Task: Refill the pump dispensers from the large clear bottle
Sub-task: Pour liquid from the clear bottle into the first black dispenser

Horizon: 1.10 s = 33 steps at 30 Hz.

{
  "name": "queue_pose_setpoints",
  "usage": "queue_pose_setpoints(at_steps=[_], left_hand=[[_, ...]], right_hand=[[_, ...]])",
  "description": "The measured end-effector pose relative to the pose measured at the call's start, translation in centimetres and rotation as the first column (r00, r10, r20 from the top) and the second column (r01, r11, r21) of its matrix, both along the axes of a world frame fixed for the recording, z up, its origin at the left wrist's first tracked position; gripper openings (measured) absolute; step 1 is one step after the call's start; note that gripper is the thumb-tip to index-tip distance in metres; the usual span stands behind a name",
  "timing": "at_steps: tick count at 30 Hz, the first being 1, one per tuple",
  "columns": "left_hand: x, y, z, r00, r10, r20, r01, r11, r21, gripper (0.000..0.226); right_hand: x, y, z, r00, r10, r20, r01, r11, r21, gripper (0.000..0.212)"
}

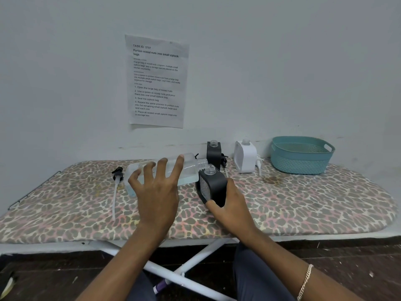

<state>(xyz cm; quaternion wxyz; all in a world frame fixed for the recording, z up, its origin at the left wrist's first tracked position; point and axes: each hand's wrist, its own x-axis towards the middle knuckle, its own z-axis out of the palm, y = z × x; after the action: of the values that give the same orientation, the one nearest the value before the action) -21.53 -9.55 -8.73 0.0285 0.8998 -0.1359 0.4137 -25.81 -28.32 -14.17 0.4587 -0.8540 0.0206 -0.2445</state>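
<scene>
Large clear bottle [173, 170], mid-surface: tipped near level in left hand [157, 192], fingers [165, 168] loosely spread. Black dispenser [212, 185] clasped by right hand [232, 205]. Risk: mouths misaligned, spill; weak grip, slip.

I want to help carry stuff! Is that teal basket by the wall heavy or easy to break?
Probably light: the teal basket looks like thin plastic with perforated walls, and nothing shows inside. Probably not fragile either, as such plastic usually flexes. Its broad base suggests it would slide rather than tip, and its handle cut-out should give a good hold.
</scene>
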Motion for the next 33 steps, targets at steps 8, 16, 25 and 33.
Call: queue_pose_setpoints(at_steps=[8, 16, 25, 33], left_hand=[[0.06, 0.01, 0.01, 1.0, -0.011, 0.007, 0.011, 1.0, -0.002, 0.087], [0.04, 0.01, -0.02, 1.0, -0.013, 0.015, 0.013, 1.0, -0.004, 0.086], [0.08, 0.01, -0.04, 1.0, -0.02, 0.013, 0.02, 1.0, -0.006, 0.085], [0.04, 0.02, -0.03, 1.0, -0.015, 0.013, 0.015, 1.0, -0.004, 0.085]], right_hand=[[-0.1, 0.02, 0.12, 1.0, 0.0, -0.011, 0.0, 1.0, 0.004, 0.042], [-0.13, -0.01, 0.06, 1.0, 0.003, -0.006, -0.003, 1.0, 0.007, 0.044], [-0.05, -0.02, -0.02, 1.0, 0.0, -0.002, 0.0, 1.0, 0.006, 0.042], [0.03, -0.04, -0.09, 1.0, 0.0, -0.006, 0.0, 1.0, 0.009, 0.043]])
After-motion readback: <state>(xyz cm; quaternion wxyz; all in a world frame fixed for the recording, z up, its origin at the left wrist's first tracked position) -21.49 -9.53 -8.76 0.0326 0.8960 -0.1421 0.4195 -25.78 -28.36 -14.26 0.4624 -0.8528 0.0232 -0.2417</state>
